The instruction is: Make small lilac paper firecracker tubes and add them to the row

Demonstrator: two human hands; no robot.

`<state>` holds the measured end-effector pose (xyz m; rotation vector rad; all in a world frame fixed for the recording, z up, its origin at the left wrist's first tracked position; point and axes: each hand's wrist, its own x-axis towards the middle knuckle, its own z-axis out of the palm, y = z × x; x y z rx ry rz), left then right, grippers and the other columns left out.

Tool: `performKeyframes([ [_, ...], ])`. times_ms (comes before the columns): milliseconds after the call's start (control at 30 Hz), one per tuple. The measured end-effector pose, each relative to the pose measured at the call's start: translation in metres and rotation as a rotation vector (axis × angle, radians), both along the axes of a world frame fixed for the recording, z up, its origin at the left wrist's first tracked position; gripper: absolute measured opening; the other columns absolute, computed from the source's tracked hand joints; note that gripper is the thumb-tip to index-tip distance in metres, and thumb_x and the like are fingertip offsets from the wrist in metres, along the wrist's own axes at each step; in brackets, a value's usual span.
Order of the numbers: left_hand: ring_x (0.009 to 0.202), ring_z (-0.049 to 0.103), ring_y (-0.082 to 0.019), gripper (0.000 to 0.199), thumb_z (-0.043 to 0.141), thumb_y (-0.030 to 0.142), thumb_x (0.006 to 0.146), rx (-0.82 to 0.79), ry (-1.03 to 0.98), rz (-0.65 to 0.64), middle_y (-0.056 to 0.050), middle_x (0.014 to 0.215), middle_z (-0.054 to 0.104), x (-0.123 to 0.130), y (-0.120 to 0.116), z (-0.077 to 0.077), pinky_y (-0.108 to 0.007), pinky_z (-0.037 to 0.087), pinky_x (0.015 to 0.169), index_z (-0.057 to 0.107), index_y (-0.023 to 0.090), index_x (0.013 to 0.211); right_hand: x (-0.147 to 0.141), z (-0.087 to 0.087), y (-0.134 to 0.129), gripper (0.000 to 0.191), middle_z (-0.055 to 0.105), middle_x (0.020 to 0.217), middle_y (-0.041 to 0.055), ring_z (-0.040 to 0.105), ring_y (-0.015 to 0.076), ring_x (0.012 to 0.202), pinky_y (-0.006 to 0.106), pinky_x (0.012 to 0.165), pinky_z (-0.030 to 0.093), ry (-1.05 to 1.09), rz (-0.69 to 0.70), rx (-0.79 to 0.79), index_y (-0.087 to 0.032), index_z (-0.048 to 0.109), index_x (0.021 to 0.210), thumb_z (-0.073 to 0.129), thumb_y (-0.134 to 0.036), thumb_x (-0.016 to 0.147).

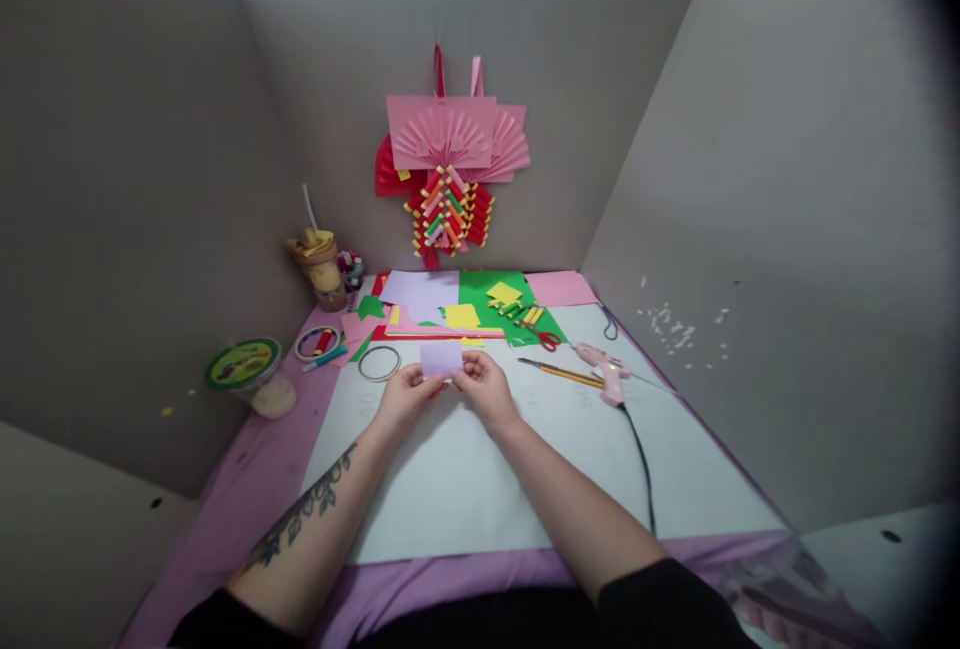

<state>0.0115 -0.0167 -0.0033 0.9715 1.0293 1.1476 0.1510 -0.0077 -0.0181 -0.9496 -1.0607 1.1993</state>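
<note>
Between my two hands a small piece of lilac paper (pixel 442 360) is held up a little above the white board. My left hand (pixel 407 396) pinches its lower left corner, and my right hand (pixel 486 387) grips the right side. Just left of my left hand lies a roll of tape (pixel 379 363). Beyond the paper are yellow paper pieces (pixel 461 316) and a larger lilac sheet (pixel 421 291). To the right of my right hand rest a yellow-and-black craft knife or pencil (pixel 561 372) and a pink glue gun (pixel 609 374).
Red-handled scissors (pixel 550 340) and several green-and-yellow paper rolls (pixel 517 311) lie on a green sheet (pixel 480 287). A lidded tub (pixel 251 374) and a drink cup (pixel 327 281) stand at left. Pink paper fans (pixel 442 134) with firecracker strings hang on the grey back panel (pixel 322 79).
</note>
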Motion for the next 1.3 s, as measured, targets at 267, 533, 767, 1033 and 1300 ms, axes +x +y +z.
performKeyframes([
  [267, 0.058, 0.063, -0.013, 0.033, 0.076, 0.036, 0.062, 0.082, 0.094, 0.094, -0.002, 0.064, 0.069, -0.004, 0.006, -0.011, -0.02, 0.044, 0.054, 0.062, 0.013, 0.081, 0.004, 0.003, -0.001, 0.026, 0.067, 0.072, -0.0001, 0.06, 0.0146, 0.066, 0.028, 0.068, 0.047, 0.031, 0.163, 0.006, -0.018, 0.062, 0.082, 0.073, -0.025, 0.059],
  [533, 0.061, 0.063, -0.014, 0.033, 0.074, 0.036, 0.064, 0.122, 0.131, 0.07, -0.004, 0.068, 0.069, -0.004, 0.003, -0.009, -0.021, 0.045, 0.056, 0.062, 0.013, 0.083, 0.008, 0.006, -0.004, 0.019, 0.064, 0.063, -0.0015, 0.058, 0.0125, 0.058, 0.025, 0.061, 0.045, -0.029, 0.128, -0.046, -0.017, 0.063, 0.078, 0.07, -0.025, 0.062],
  [767, 0.08, 0.067, -0.021, 0.043, 0.079, 0.032, 0.059, 0.151, 0.09, -0.034, -0.009, 0.088, 0.072, -0.005, -0.004, 0.008, -0.028, 0.05, 0.071, 0.063, 0.013, 0.094, 0.009, 0.004, -0.002, 0.019, 0.061, 0.057, -0.0021, 0.057, 0.0132, 0.053, 0.026, 0.057, 0.046, -0.051, 0.034, -0.078, -0.018, 0.056, 0.072, 0.068, -0.031, 0.063],
  [1033, 0.076, 0.068, -0.021, 0.04, 0.073, 0.036, 0.065, 0.138, 0.235, -0.043, -0.009, 0.081, 0.073, -0.015, 0.002, 0.008, -0.025, 0.049, 0.063, 0.068, 0.013, 0.098, 0.01, 0.003, -0.001, 0.016, 0.059, 0.055, -0.0038, 0.054, 0.0101, 0.048, 0.022, 0.049, 0.042, -0.076, 0.049, -0.11, -0.018, 0.054, 0.068, 0.065, -0.028, 0.063],
  [1300, 0.062, 0.064, -0.016, 0.028, 0.069, 0.04, 0.068, 0.159, 0.273, 0.018, -0.005, 0.066, 0.069, -0.012, 0.002, 0.005, -0.023, 0.045, 0.056, 0.065, 0.014, 0.077, 0.009, 0.0, -0.002, 0.016, 0.063, 0.059, -0.002, 0.056, 0.01, 0.049, 0.019, 0.046, 0.039, -0.072, 0.101, -0.136, -0.017, 0.054, 0.072, 0.063, -0.029, 0.066],
])
